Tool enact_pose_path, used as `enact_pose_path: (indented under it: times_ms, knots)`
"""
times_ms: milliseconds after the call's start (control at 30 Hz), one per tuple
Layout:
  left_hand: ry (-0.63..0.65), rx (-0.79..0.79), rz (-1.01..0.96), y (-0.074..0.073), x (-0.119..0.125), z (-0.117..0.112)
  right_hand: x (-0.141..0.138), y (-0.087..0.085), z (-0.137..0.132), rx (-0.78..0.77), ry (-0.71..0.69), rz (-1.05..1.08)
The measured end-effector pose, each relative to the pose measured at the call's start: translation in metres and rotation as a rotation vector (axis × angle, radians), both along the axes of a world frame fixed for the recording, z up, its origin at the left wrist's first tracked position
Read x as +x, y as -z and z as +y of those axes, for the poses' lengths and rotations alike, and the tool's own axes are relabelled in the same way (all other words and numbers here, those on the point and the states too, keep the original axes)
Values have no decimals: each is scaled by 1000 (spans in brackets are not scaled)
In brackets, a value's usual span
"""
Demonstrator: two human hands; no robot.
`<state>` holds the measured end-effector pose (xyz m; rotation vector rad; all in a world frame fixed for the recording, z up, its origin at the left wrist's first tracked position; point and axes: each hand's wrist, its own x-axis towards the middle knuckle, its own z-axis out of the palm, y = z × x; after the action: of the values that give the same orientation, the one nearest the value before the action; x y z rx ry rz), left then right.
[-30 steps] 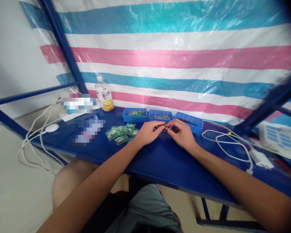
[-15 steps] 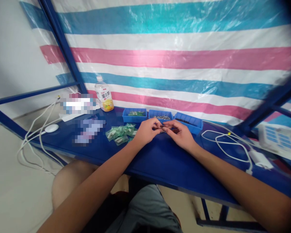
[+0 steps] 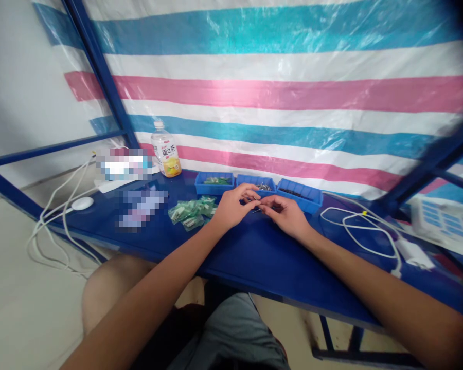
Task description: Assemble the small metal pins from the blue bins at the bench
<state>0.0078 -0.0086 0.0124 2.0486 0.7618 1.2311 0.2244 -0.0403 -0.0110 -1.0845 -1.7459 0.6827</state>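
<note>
My left hand (image 3: 233, 204) and my right hand (image 3: 285, 213) meet over the blue table (image 3: 254, 257), fingertips pinched together on a small thin metal part (image 3: 259, 208) that I cannot make out well. Just behind them stand three small blue trays: the left tray (image 3: 214, 182) holds green pieces, the middle tray (image 3: 260, 183) holds metal pins, the right tray (image 3: 300, 194) holds dark bits. A heap of small green packets (image 3: 193, 210) lies left of my left hand.
A drink bottle (image 3: 165, 154) stands at the back left, next to white cables (image 3: 57, 205) and a white puck-shaped device (image 3: 83, 203). A white cable with a charger (image 3: 370, 231) lies on the right. A striped plastic sheet (image 3: 278, 92) hangs behind the blue frame (image 3: 100, 72).
Both hands have shifted slightly toward me and down, staying pinched together; the left hand's fingers have lifted a little.
</note>
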Motion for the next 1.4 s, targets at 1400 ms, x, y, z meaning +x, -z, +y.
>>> enact_pose_path:
  times_ms: [1400]
  knots:
    - [-172, 130, 220, 1, 0, 2, 0, -13, 19, -109, 99, 74]
